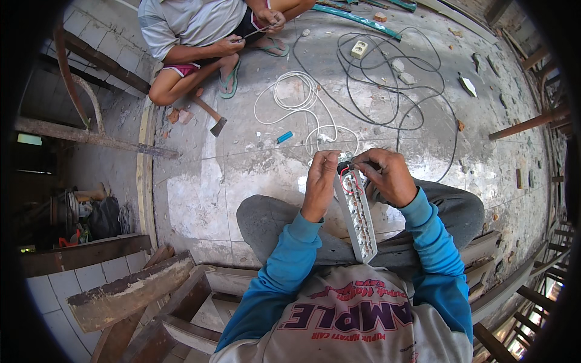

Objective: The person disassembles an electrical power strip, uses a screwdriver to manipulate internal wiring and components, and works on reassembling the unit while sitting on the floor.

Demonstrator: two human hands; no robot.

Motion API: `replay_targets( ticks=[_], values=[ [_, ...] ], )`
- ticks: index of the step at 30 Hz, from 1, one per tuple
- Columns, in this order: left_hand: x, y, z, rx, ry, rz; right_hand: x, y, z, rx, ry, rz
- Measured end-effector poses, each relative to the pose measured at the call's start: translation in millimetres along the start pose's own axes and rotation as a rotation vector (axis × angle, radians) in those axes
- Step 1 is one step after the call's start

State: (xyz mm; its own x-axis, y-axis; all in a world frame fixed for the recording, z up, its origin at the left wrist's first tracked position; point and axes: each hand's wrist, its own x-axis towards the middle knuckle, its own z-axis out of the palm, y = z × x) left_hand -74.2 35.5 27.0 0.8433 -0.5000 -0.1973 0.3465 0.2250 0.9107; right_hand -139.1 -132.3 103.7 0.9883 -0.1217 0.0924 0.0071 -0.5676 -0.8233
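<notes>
An opened white power strip (358, 221) slants from my lap up to both hands, its inside facing up with metal contact strips along it. My left hand (322, 183) is closed on the far end of its casing. Fingers of my right hand (389, 175) pinch at the same end, beside a small black part (344, 166) and a thin red wire (343, 176). What exactly lies between those fingertips is hidden. White cable (324, 126) runs from near this end to a loose coil on the floor.
Ahead lie a blue cylindrical object (284, 137), a hatchet (218, 125), tangled black cable (423, 91) and a white socket (359, 49). Another person (200, 36) sits at the far left, holding a thin item. Wooden beams (133, 290) stand close at my left.
</notes>
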Motion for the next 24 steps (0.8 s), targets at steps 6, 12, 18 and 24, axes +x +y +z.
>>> replay_targets(
  ticks=[6, 12, 18, 24],
  values=[
    [0.0, 0.4, 0.2, 0.016, 0.003, -0.003, 0.5, 4.4, -0.4, 0.011, -0.003, -0.023],
    [0.8, -2.2, -0.6, 0.048, -0.006, 0.013, -0.2, 5.7, 0.8, 0.005, 0.011, -0.017],
    [0.0, 0.8, -0.1, 0.035, -0.007, -0.007, -2.3, 4.8, 4.6, -0.022, 0.051, -0.004],
    [-0.9, 5.6, 2.8, 0.026, -0.006, 0.0, -3.5, 3.8, 5.0, 0.017, 0.078, 0.031]
  ],
)
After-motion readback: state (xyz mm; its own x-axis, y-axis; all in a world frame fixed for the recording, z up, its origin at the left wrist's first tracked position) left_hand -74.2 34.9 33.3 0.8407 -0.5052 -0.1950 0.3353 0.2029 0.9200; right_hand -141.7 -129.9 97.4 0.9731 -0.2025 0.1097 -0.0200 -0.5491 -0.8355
